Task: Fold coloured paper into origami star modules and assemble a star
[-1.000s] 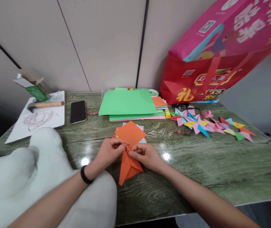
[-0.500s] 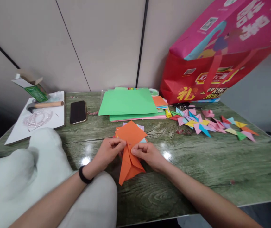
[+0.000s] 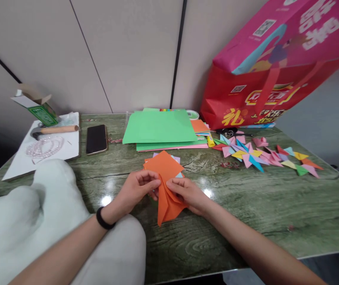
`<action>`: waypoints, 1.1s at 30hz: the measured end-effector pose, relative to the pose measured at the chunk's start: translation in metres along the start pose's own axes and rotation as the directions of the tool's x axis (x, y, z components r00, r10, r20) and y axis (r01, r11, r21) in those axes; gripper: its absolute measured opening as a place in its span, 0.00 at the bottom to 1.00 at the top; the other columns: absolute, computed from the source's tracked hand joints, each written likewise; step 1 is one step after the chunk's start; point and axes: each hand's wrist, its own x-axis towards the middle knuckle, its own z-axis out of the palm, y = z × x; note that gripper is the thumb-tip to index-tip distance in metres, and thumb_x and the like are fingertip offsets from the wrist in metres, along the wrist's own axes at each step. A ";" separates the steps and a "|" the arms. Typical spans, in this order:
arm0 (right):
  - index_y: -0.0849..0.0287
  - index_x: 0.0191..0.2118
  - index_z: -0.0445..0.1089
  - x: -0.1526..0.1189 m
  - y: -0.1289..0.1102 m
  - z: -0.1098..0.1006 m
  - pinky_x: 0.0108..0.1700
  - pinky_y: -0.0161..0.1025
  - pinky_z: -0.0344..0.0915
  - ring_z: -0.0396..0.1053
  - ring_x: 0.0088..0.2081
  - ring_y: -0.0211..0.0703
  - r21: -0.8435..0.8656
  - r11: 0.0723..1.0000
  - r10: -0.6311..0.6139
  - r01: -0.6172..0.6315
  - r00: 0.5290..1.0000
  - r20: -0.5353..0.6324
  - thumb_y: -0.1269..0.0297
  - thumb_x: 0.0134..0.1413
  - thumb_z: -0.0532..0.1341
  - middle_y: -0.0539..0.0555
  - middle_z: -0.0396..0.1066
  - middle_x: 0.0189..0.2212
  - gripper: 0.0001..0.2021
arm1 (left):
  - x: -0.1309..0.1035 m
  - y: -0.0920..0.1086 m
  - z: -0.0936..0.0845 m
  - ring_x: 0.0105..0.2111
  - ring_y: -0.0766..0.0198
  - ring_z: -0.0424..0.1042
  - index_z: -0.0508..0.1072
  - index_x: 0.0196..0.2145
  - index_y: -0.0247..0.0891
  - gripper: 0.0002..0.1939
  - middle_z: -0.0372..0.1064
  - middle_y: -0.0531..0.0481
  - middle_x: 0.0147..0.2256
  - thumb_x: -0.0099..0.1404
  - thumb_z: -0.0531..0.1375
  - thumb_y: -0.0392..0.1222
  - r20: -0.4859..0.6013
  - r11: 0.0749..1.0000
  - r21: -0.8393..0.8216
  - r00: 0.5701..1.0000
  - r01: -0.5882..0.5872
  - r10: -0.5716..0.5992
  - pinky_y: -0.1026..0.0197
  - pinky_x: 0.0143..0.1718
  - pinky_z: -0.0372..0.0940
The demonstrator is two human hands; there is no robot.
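Note:
An orange folded paper (image 3: 169,209), creased lengthwise with a flared lower end, is held between my two hands above the table. My left hand (image 3: 141,185) pinches its left edge between thumb and fingers. On the right edge, my right hand (image 3: 187,193) grips it the same way, its other fingers partly behind the sheet. Just beyond lies a small stack of coloured square paper with an orange sheet (image 3: 164,162) on top; lilac and light blue corners poke out beneath it.
Green paper sheets (image 3: 160,126) lie at the back, near a yellow glue stick (image 3: 210,140), scissors (image 3: 230,132) and folded paper stars (image 3: 248,153). Red bag (image 3: 235,95) stands back right. Phone (image 3: 96,139), hammer (image 3: 59,129), beads (image 3: 44,147) and white plush (image 3: 59,190) are left.
The orange folded paper has turned slightly, its lower end shifting right and up. My right fingers have moved further behind its right side, and my left hand has shifted slightly right.

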 end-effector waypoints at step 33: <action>0.65 0.23 0.69 -0.006 -0.006 -0.008 0.24 0.31 0.49 0.56 0.19 0.29 0.038 0.979 0.187 -0.198 0.962 0.201 0.52 0.39 0.66 0.46 0.64 0.17 0.18 | 0.000 0.004 -0.004 0.19 0.68 0.70 0.71 0.24 0.31 0.07 0.72 0.51 0.20 0.48 0.65 0.37 0.019 0.998 -0.068 1.000 0.018 -0.017 0.66 0.23 0.65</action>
